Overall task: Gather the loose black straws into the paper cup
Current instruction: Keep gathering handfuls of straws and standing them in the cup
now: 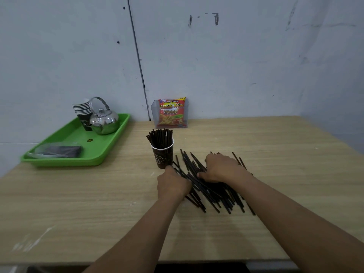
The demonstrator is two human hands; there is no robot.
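Dozens of loose black straws (pixel 214 196) lie heaped on the counter (pixel 78 203) just right of the paper cup (pixel 163 158). The right hand (pixel 222 168) curls round a bunch; the left hand (pixel 173 184) hides its fingers, so I cannot tell its grip.

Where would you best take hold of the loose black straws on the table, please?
Around the middle of the loose black straws, from above, with a hand closing in from each long side. They lie flat and roughly parallel, so squeezing mid-length should bundle them evenly.
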